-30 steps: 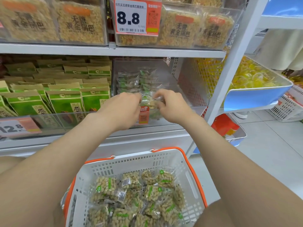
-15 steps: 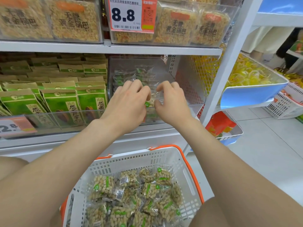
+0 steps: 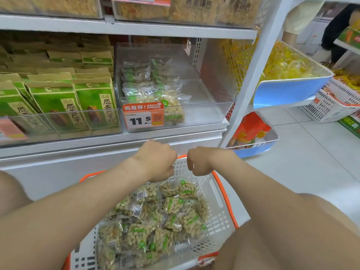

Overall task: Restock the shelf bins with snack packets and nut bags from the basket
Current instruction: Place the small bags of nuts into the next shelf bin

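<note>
A white basket with an orange rim (image 3: 221, 193) sits low in front of me, holding several clear packets of pale nuts (image 3: 155, 217). Above it, a clear shelf bin (image 3: 204, 112) holds a row of the same packets (image 3: 150, 88) along its left side; its right half is bare. My left hand (image 3: 155, 160) and my right hand (image 3: 200, 160) hover side by side over the basket's far edge, below the bin. Both have the fingers curled in, and I see nothing held in either.
Green and brown bags (image 3: 58, 98) fill the bin to the left. A price tag reading 11.5 (image 3: 143, 115) hangs on the clear bin's front. A white upright post (image 3: 253, 71) stands to the right, with blue-fronted bins (image 3: 288, 88) and floor baskets (image 3: 329, 106) beyond.
Both hands have left the packet in the clear bin and dropped from the shelf down to the basket's far rim. The view has tilted downward.
</note>
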Action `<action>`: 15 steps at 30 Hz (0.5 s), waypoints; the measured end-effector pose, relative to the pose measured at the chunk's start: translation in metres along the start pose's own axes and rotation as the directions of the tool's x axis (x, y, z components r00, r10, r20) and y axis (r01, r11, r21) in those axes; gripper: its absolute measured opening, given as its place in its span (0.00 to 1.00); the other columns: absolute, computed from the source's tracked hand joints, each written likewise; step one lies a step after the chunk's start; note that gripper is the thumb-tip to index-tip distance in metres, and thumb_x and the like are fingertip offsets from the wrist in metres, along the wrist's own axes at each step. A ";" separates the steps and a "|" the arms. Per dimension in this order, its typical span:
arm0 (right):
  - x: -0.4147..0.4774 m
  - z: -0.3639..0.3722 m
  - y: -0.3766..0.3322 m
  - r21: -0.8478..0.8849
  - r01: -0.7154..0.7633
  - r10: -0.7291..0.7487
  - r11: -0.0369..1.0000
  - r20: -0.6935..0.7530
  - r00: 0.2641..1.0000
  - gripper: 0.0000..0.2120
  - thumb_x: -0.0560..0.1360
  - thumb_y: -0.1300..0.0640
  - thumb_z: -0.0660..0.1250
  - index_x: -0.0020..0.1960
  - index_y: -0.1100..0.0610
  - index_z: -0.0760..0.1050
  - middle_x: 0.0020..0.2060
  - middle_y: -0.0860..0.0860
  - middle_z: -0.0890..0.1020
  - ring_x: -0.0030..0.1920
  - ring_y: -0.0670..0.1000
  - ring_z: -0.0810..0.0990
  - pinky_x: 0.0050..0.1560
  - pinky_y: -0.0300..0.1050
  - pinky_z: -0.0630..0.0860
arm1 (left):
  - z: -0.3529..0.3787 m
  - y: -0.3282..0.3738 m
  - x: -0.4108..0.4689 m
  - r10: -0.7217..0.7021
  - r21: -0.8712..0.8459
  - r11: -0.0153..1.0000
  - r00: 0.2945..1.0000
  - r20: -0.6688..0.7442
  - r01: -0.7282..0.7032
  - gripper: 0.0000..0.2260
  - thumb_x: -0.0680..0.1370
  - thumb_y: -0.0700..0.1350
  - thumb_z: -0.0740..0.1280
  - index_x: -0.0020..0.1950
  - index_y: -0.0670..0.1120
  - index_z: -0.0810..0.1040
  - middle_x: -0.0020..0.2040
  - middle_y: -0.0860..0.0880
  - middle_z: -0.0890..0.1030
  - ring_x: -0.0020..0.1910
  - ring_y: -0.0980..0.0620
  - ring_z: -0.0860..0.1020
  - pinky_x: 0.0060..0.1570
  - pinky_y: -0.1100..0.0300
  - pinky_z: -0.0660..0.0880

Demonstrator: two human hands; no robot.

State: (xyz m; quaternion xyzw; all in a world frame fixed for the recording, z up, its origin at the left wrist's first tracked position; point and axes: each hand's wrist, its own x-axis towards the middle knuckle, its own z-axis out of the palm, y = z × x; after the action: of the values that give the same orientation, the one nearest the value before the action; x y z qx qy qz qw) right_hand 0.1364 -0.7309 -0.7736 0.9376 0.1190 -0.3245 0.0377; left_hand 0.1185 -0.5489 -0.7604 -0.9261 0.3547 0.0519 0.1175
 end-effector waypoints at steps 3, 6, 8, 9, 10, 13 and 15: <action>0.019 0.035 -0.002 -0.145 0.029 -0.008 0.989 0.137 0.991 0.10 0.77 0.63 0.62 0.38 0.56 0.68 0.40 0.53 0.74 0.45 0.58 0.76 0.52 0.54 0.81 | 0.015 0.011 0.003 0.069 0.000 0.998 0.984 0.161 -0.070 0.07 0.81 0.46 0.61 0.46 0.47 0.76 0.40 0.47 0.76 0.38 0.42 0.75 0.37 0.54 0.68; 0.031 0.072 -0.008 -0.243 0.053 0.001 0.969 0.217 0.976 0.12 0.79 0.63 0.62 0.38 0.56 0.65 0.40 0.53 0.71 0.46 0.57 0.75 0.52 0.53 0.79 | 0.026 0.021 0.006 0.143 0.003 0.989 0.959 0.246 -0.148 0.06 0.81 0.44 0.61 0.47 0.48 0.75 0.38 0.49 0.70 0.38 0.43 0.74 0.37 0.53 0.72; 0.041 0.095 -0.009 -0.290 0.055 0.030 0.955 0.281 0.959 0.09 0.80 0.61 0.63 0.42 0.58 0.67 0.44 0.54 0.73 0.48 0.57 0.75 0.53 0.51 0.78 | 0.034 0.026 0.008 0.166 -0.037 0.986 0.940 0.297 -0.163 0.06 0.81 0.42 0.61 0.47 0.47 0.77 0.37 0.50 0.72 0.38 0.44 0.75 0.37 0.52 0.73; 0.044 0.104 -0.010 -0.316 0.060 0.049 0.947 0.328 0.944 0.03 0.80 0.61 0.64 0.48 0.59 0.71 0.48 0.55 0.75 0.50 0.57 0.77 0.55 0.51 0.79 | 0.038 0.029 0.010 0.177 -0.061 0.984 0.930 0.322 -0.166 0.06 0.80 0.41 0.62 0.47 0.46 0.78 0.38 0.50 0.73 0.38 0.45 0.76 0.37 0.52 0.73; 0.047 0.115 -0.010 -0.319 0.047 0.076 0.947 0.363 0.929 0.08 0.81 0.60 0.65 0.59 0.59 0.74 0.54 0.56 0.78 0.54 0.58 0.79 0.58 0.53 0.80 | 0.041 0.030 0.011 0.186 -0.080 0.982 0.920 0.344 -0.169 0.06 0.80 0.41 0.62 0.48 0.46 0.79 0.39 0.49 0.75 0.37 0.46 0.77 0.36 0.52 0.75; 0.050 0.136 -0.007 -0.333 0.053 0.111 0.942 0.455 0.883 0.25 0.83 0.58 0.63 0.79 0.58 0.66 0.72 0.57 0.74 0.65 0.59 0.77 0.63 0.54 0.78 | 0.046 0.033 0.014 0.206 -0.101 0.978 0.908 0.365 -0.181 0.06 0.80 0.41 0.63 0.48 0.46 0.80 0.42 0.47 0.78 0.37 0.46 0.78 0.35 0.52 0.77; 0.053 0.141 -0.004 -0.332 0.100 0.084 0.938 0.497 0.864 0.23 0.85 0.60 0.58 0.78 0.62 0.65 0.72 0.59 0.72 0.58 0.58 0.75 0.64 0.54 0.77 | 0.046 0.034 0.017 0.209 -0.102 0.978 0.908 0.364 -0.184 0.06 0.80 0.40 0.62 0.46 0.46 0.78 0.43 0.47 0.78 0.37 0.47 0.78 0.34 0.52 0.74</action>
State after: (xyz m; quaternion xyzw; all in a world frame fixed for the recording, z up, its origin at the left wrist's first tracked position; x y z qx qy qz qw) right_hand 0.0909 -0.7374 -0.9174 0.7980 0.1644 -0.5319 0.2307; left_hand 0.1078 -0.5725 -0.8139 -0.8621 0.4156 0.2500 0.1466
